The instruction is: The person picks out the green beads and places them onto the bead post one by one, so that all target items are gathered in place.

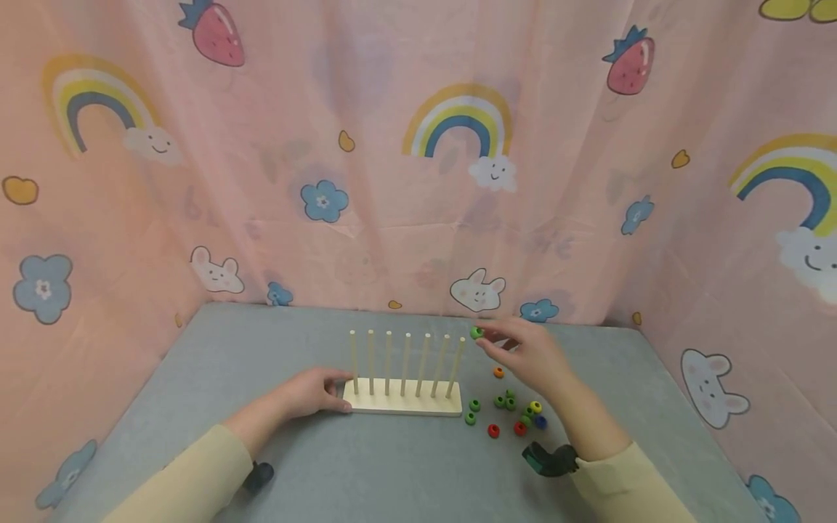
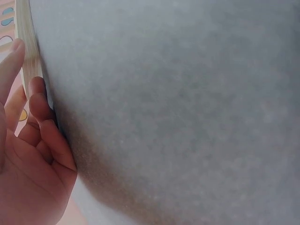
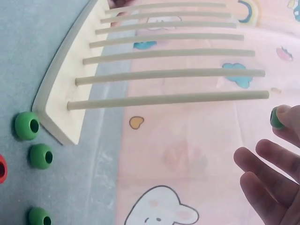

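Note:
A pale wooden peg rack point(image 1: 405, 404), a flat base with a row of several upright rods, stands on the grey table. My left hand point(image 1: 314, 392) holds the base's left end, thumb at the front edge and a finger behind; in the left wrist view the fingers lie about the board point(image 2: 29, 33). My right hand point(image 1: 526, 354) pinches a green bead point(image 1: 476, 333) between thumb and index finger. It is up near the top of the rightmost rod point(image 3: 168, 99). In the right wrist view that bead point(image 3: 275, 120) is apart from the rod's tip, other fingers spread. Every rod is bare.
Loose beads lie right of the rack: several green point(image 1: 474, 405), two red point(image 1: 493, 431), one orange point(image 1: 498, 373), one yellow point(image 1: 535, 407) and one blue point(image 1: 540, 421). A patterned pink curtain point(image 1: 392, 254) hangs behind the grey table point(image 1: 392, 472) and at both sides.

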The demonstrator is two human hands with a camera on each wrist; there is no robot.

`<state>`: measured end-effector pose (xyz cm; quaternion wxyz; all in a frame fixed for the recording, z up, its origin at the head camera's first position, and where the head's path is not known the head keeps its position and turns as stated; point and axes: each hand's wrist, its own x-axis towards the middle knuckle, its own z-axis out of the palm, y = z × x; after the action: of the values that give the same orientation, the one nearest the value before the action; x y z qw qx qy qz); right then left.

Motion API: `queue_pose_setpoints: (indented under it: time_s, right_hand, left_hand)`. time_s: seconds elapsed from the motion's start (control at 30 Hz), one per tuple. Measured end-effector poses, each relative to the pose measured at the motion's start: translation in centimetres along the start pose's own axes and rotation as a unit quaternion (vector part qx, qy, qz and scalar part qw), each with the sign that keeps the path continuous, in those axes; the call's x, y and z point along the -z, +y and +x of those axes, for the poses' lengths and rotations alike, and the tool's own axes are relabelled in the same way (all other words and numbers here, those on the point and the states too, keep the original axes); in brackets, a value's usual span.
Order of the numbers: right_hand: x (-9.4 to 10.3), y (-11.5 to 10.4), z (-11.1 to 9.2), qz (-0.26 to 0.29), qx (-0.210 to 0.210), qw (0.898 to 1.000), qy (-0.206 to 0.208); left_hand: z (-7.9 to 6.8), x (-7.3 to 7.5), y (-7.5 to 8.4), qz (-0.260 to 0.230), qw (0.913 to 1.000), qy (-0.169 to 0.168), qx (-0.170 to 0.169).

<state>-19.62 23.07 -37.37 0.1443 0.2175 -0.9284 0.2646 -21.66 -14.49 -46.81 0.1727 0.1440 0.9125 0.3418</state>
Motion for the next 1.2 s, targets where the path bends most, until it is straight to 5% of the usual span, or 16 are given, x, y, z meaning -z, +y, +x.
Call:
queue_pose_setpoints:
  time_s: [1.2]
  right_hand:
    - [-2.1, -0.3, 0.5, -0.027, 0.056, 0.995, -0.073]
  left_hand:
    - [0.4, -0.1, -0.4, 0.004, 1.0000, -0.001, 0.005]
